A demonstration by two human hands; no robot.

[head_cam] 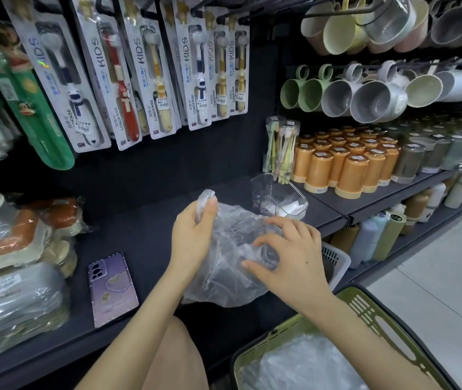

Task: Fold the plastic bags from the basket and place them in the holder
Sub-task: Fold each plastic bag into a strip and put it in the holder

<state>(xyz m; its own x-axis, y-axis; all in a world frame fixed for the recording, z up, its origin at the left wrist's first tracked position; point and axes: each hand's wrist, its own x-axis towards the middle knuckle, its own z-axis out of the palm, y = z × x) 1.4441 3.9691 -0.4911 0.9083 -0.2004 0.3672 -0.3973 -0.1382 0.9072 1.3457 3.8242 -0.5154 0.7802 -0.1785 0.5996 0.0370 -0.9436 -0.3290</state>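
A crumpled clear plastic bag (224, 280) lies on the dark shelf (128, 232) in front of me. My left hand (193, 235) grips the bag's upper end, thumb curled over a bunched corner. My right hand (289, 257) rests on the bag's right side with fingers spread and lightly bent, pressing it down. Behind the bag stands a clear plastic holder (277, 197) with something white inside. At the lower right is a green basket (370, 319) with more clear bags (303, 367) in it.
A purple phone (113, 288) lies on the shelf to the left. Wrapped goods are stacked at the far left. Packaged toothbrushes hang above, orange cups (345, 161) and mugs fill shelves to the right. A white basket (334, 263) sits just under the shelf edge.
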